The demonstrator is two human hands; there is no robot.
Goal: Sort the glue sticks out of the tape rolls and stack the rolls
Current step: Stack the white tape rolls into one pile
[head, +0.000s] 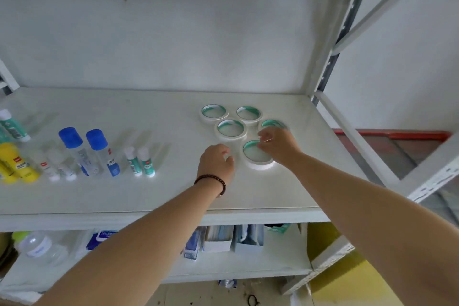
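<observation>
Several white tape rolls with green inner rims lie flat on the white shelf (149, 196) at the right: one at the back left (213, 112), one at the back right (248, 114), one in the middle (230, 129). A fourth roll (272, 124) is partly hidden behind my right hand (278, 144), whose fingers pinch the far rim of the nearest roll (257, 156). My left hand (217, 160) hovers just left of that roll with its fingers curled and apart, holding nothing. Two green-and-white glue sticks (140, 161) lie further left.
At the shelf's left lie two blue-capped glue bottles (89, 151), small white sticks (53, 166), yellow bottles (15, 164) and a green stick (12, 125). A shelf post (330, 57) stands at the back right. The lower shelf holds boxes and packets (218, 241).
</observation>
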